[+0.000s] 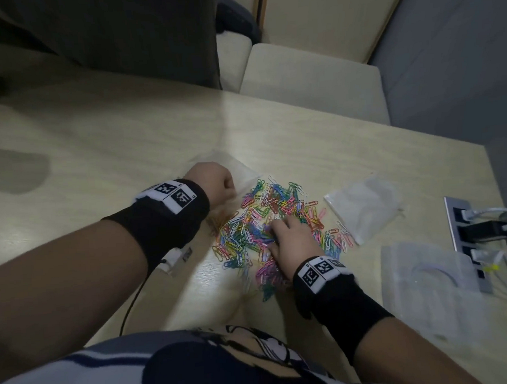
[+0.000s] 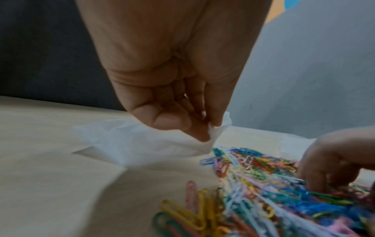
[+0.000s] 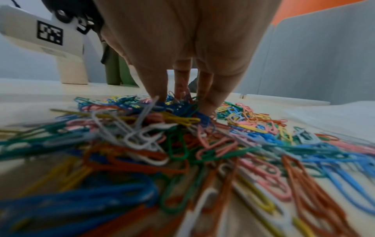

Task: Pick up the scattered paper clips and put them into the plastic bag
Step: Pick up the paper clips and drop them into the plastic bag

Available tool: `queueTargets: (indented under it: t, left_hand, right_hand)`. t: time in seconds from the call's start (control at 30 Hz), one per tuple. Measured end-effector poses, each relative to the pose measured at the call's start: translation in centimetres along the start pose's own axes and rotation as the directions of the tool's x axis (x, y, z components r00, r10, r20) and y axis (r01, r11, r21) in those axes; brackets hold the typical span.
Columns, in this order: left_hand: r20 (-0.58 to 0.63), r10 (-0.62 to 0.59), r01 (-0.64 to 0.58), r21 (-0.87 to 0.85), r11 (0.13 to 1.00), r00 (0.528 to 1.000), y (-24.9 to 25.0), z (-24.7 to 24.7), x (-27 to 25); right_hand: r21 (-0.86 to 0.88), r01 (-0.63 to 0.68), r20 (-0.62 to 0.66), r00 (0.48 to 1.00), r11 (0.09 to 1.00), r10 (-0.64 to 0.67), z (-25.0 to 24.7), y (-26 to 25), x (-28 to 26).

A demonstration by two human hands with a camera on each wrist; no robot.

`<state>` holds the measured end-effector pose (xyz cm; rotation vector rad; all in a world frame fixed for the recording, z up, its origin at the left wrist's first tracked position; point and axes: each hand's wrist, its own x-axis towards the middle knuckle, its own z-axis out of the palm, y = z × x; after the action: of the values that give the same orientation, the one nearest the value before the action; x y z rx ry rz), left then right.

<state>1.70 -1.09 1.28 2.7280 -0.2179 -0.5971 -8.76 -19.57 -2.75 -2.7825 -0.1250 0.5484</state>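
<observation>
— Where the head view hides it, what is shown by the left wrist view?
— The bag (image 2: 142, 141) edge is seen pinched by the left hand (image 2: 172, 89), beside the clips (image 2: 263, 184) heaped on the table (image 2: 50, 176).
— And the right hand (image 3: 188, 48)?
— Its fingers (image 3: 158, 83) are pressed down into the pile; a grasp cannot be told.

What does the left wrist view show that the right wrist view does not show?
Only the left wrist view shows the left hand pinching the edge of the plastic bag, which lifts off the table.

Only the right wrist view shows the right hand's fingertips dipping into the pile, plus a white device with a black marker behind.

Both show the coloured paper clips and the right hand.
</observation>
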Motion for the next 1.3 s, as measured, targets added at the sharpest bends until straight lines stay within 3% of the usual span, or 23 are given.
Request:
queueTargets:
  t: [0.27,0.4,0.47,0.57,0.7,0.77,0.87,1.13,1.3]
  left_hand:
    - [-0.033,0.022,-0.025,-0.111,0.994,0.999,3.5,0.7,-1.5]
    - [-0.021,0.011,-0.015,-0.17,0.985,1.0,4.8,1.1,-2.1]
    - [-0.017,0.001,-0.005,-0.204,0.979,1.0,5.3,1.4,-2.4]
    - [-0.019,0.0,-0.004,-0.232,0.973,1.0,6.0,1.7,-2.7]
    - [-0.044,0.037,-0.046,-0.223,0.974,0.998,7.5,2.2,-3.4]
    - [-0.057,0.072,-0.082,-0.208,0.975,0.996,8.3,2.4,-3.9]
    - [-0.048,0.102,-0.109,-0.195,0.975,0.994,9.1,2.7,-4.3]
    - [-0.01,0.081,-0.075,-0.485,0.871,0.997,9.2,3.9,-4.3]
    - [0.028,0.084,-0.058,-0.506,0.861,0.996,9.1,3.6,-4.2]
  right_hand:
    - [0.091,-0.048,-0.063,0.997,0.995,0.054,-1.0,1.7,-0.1]
    - [0.36,-0.168,-0.095,0.972,0.918,0.215,-2.4,2.4,-0.5]
    - [0.581,-0.197,-0.11,0.942,0.789,0.316,-3.4,2.8,-0.9]
    - [0.839,-0.124,-0.108,0.916,0.531,0.385,-5.2,3.0,-1.0]
    - [0.997,-0.047,0.027,0.963,0.069,0.268,-6.7,2.1,-1.4]
    - [0.996,-0.069,0.079,0.974,-0.056,0.212,-6.6,1.7,-1.6]
    - [0.994,-0.099,0.109,0.966,-0.052,0.235,-5.7,2.0,-1.4]
    - [0.972,-0.213,0.23,0.942,-0.096,0.245,-4.9,3.1,-1.1]
    - [0.949,-0.313,0.311,0.917,-0.035,0.249,-5.4,2.9,-0.5]
